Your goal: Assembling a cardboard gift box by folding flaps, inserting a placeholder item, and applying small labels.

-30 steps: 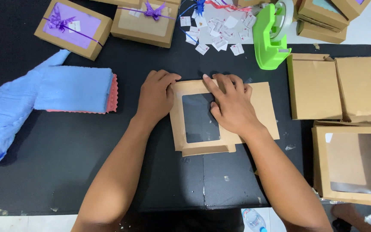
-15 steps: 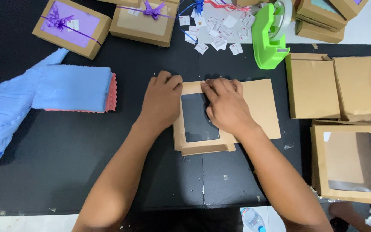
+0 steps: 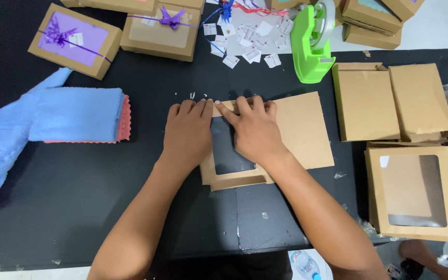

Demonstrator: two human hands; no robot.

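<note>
At centre frame, the left hand [image 3: 187, 136] and right hand [image 3: 252, 129] are pressing flat, fingers spread, on a brown windowed box blank [image 3: 296, 129] lying on the black table [image 3: 79, 197]. Uneven pressure is risking a crooked crease.

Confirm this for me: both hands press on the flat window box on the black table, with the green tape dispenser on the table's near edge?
Not quite. In the head view both hands, left hand and right hand, do press the flat window box, but the green tape dispenser sits at the far edge.
</note>
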